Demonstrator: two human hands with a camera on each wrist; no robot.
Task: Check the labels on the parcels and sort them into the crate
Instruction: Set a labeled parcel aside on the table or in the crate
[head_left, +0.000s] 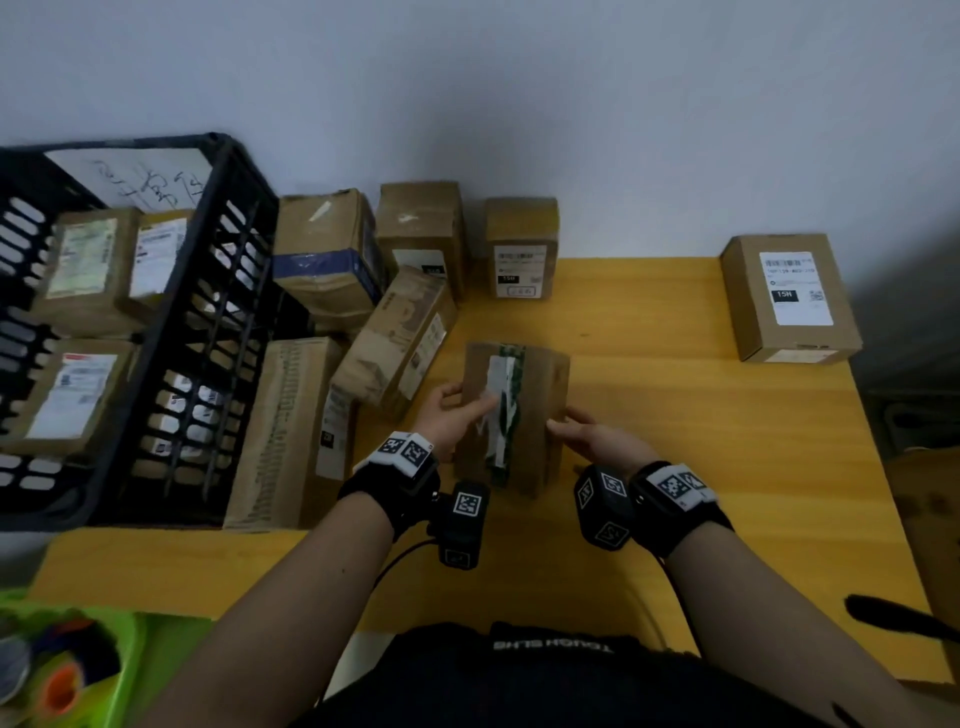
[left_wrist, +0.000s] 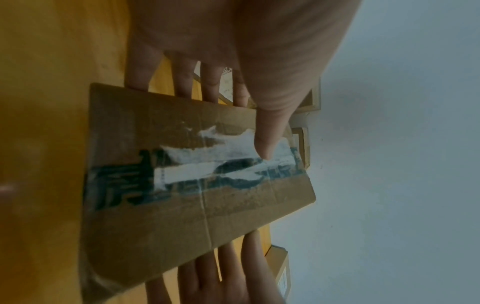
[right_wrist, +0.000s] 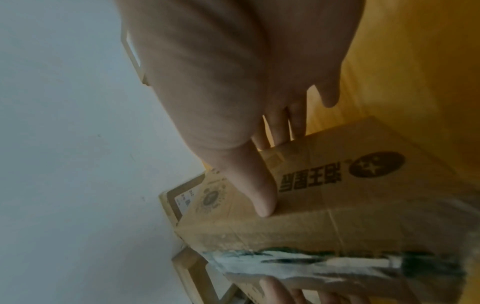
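A brown cardboard parcel (head_left: 540, 395) with torn white label remains and dark green tape is held between both hands above the yellow table (head_left: 701, 441). My left hand (head_left: 447, 415) grips its left side, thumb (left_wrist: 267, 139) laid on the taped top face (left_wrist: 182, 216) and fingers behind the edge. My right hand (head_left: 592, 436) holds the right side: its thumb (right_wrist: 259, 195) lies on the printed side face (right_wrist: 337, 185) and its fingers pass behind the far edge. The black slatted crate (head_left: 244, 208) stands at the left with labelled parcels (head_left: 88, 265) inside.
Several more parcels crowd the table between crate and wall: a blue-taped one (head_left: 327, 254), a tilted one (head_left: 400, 338) and a long one (head_left: 291, 431). A labelled box (head_left: 789, 296) sits alone at the far right. A green bin (head_left: 130, 665) is below left.
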